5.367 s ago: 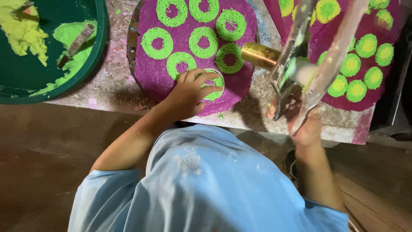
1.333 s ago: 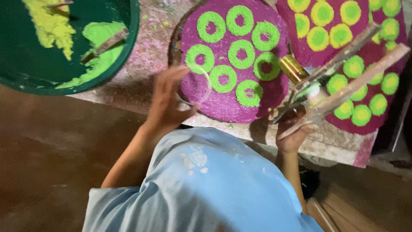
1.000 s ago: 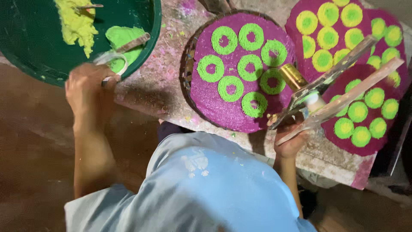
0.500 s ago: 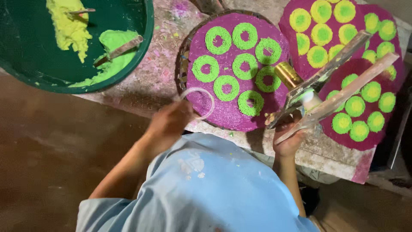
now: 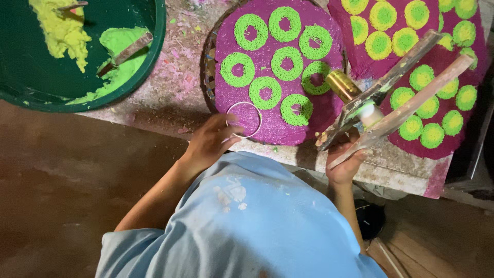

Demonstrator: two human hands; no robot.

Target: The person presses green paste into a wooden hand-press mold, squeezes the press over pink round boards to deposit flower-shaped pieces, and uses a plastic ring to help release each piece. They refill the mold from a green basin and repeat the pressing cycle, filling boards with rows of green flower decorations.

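The thin ring mould [image 5: 244, 119] lay on the near edge of the magenta disc [image 5: 278, 72], pinched at its left rim by the left hand [image 5: 211, 141], fingers curled; green noodle rings [image 5: 267, 56] filled the disc beyond; the right hand [image 5: 346, 160], arm bent upward, gripped a two-handled wooden press [image 5: 396, 98] with a brass cylinder [image 5: 343, 85].

Left hand [image 5: 211, 141] sets a thin ring [image 5: 244, 119] on the purple disc [image 5: 280, 128] at centre frame. Right hand [image 5: 343, 159] grips a two-handled press [image 5: 391, 92]. Green basin [image 5: 31, 77] upper left.
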